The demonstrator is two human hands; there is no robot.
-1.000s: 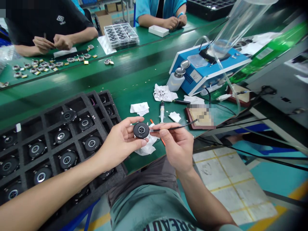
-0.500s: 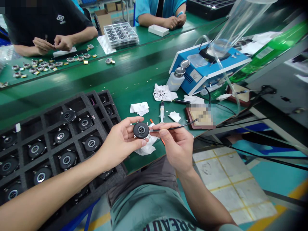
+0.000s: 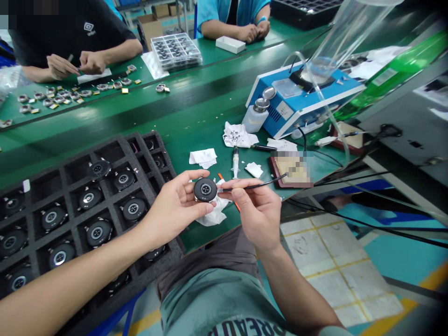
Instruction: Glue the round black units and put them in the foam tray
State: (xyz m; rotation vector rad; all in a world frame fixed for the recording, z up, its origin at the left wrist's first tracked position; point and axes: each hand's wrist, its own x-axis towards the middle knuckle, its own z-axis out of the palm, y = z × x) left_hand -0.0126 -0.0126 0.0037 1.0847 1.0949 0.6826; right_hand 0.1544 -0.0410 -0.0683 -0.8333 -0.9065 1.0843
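Two hands meet just past the near edge of the green bench [image 3: 196, 112], above my lap. My left hand [image 3: 175, 205] pinches a round black disc [image 3: 205, 189] by its rim between thumb and fingertips, with the flat face and its paler centre ring turned toward me. My right hand [image 3: 257, 212] is closed pen-fashion around a thin black probe [image 3: 252, 185]. Its metal tip sits at the disc's right edge, and a slim cable trails off to the right. A crumpled white tissue [image 3: 214, 215] lies beneath. On my left, a black foam tray [image 3: 115, 140] of square cells, most holding similar discs, crowds the bench edge, so I have little room there. Ahead, a syringe [image 3: 235, 162] and paper scraps lie between my hands and a blue box machine [image 3: 297, 100].
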